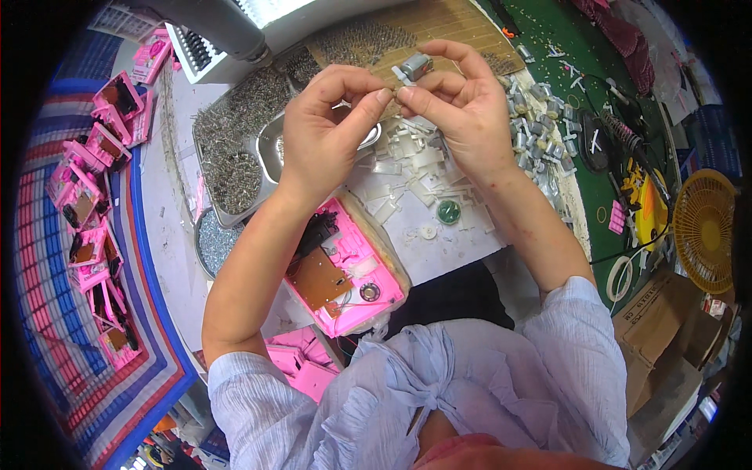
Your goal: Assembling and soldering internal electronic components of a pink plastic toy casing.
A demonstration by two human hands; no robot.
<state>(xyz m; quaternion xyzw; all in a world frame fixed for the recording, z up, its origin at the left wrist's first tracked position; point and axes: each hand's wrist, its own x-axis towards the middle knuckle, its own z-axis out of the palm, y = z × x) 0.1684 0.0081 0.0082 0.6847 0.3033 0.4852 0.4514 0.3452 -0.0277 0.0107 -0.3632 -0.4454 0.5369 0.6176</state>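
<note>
A small silver motor (417,66) with a white plastic tip sits at the fingers of my right hand (475,102), above the tray area. The thumb of that hand reaches in to meet my left hand (329,117). My left thumb and forefinger are pinched together right beside it, on something too small to make out. Below my left forearm lies an open pink plastic housing (372,262) with a brown board, a round metal part and thin wires. Loose white plastic parts (427,160) are spread under my hands.
Metal trays of small screws or springs (235,129) stand at left, with a bowl of tiny parts (215,243) nearer. Many motors (540,129) are heaped at right. A small green-topped round container (448,211) stands centre. Pink housings (102,172) line the far left; a yellow fan (703,227) is right.
</note>
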